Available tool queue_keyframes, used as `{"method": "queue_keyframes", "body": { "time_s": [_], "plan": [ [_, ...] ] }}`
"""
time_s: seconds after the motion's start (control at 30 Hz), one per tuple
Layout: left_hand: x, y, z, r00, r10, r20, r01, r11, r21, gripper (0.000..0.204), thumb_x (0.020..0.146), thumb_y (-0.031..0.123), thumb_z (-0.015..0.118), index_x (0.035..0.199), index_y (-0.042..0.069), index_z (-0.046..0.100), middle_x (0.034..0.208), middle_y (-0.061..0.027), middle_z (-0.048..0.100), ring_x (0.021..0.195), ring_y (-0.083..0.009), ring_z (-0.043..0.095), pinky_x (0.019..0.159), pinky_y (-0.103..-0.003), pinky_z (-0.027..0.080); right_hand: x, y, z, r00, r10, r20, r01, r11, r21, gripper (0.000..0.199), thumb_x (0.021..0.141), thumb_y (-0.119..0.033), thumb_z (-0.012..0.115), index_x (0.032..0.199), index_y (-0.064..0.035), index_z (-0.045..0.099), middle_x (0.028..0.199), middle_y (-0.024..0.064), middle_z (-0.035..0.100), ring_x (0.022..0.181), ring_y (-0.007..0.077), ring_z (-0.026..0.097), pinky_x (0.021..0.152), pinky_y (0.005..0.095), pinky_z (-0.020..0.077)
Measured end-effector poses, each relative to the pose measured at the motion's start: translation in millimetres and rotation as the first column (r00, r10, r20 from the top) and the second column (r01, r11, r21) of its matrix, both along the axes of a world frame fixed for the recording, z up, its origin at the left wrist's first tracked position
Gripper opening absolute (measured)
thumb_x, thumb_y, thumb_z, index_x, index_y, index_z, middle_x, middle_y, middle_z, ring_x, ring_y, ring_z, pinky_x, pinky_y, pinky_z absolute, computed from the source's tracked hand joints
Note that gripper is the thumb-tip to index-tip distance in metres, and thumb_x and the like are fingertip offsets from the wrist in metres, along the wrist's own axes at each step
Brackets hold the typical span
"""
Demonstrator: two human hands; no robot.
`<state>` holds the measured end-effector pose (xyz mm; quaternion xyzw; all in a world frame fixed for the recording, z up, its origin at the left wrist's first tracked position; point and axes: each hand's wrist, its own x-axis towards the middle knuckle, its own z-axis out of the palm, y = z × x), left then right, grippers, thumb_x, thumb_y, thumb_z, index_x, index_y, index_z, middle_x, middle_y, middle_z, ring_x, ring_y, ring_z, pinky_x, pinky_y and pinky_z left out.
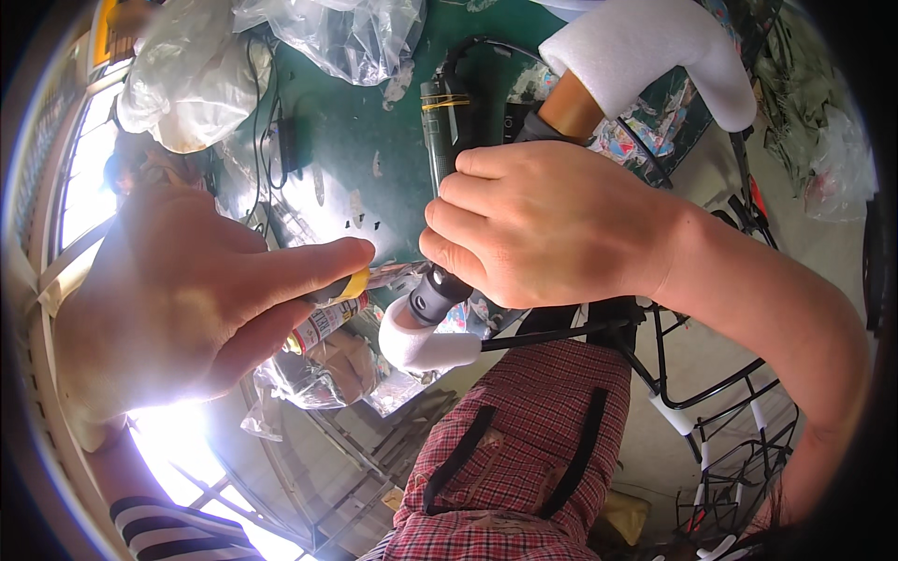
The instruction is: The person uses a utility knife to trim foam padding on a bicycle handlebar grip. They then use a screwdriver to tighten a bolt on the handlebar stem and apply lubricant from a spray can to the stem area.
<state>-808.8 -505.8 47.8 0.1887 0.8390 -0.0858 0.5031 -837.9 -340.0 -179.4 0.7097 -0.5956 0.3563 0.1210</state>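
My right hand (561,224) is closed around a tubular frame piece, its fingers curled over the bar. A black collar (435,294) with a hole shows below the fingers, next to white foam padding (421,346). Past the knuckles, a copper-coloured tube section (571,105) runs into a larger white foam sleeve (655,56). My left hand (178,299) is closed, index finger stretched along a yellow-and-black tool handle (354,283) partly hidden under it; the tool's kind cannot be made out. A dark green corded power tool (440,131) with a yellow band lies beyond my right fingers.
A green worktable (351,140) holds clear plastic bags (327,37) and black cables (262,140). A spray can (327,323) lies near my left fingers. Black wire frames (730,449) stand at lower right. A red checked apron (524,421) covers my lap.
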Motion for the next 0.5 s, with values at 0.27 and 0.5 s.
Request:
{"method": "queue_keyframes", "body": {
  "time_s": [0.27,0.5],
  "plan": [
    [-3.1,-0.5,2.4,0.997,-0.04,0.059,0.038,0.999,0.033,0.047,0.079,0.017,0.071,0.126,0.016,0.066,0.064,-0.0032,0.059,0.053,-0.0213,0.054,0.057,-0.04,0.043,-0.6,-0.4,-0.1,1.0,0.009,-0.013,-0.009,1.0,0.009,0.012,0.077,-0.009,0.069,0.065,-0.0097,0.072,0.073,-0.0022,0.065,0.076,0.0136,0.063,0.073,0.0272,0.0522],
    [-7.2,3.0,0.9,0.997,-0.08,-0.002,0.081,0.997,0.02,0.049,0.079,0.017,0.071,0.127,0.017,0.065,0.063,-0.0023,0.059,0.052,-0.0203,0.054,0.058,-0.04,0.044,-0.5,-0.1,-1.6,0.999,0.008,0.039,-0.007,1.0,-0.01,0.012,0.077,-0.009,0.068,0.065,-0.0089,0.071,0.071,-0.0019,0.064,0.076,0.0143,0.063,0.071,0.0279,0.0524]
  ]
}}
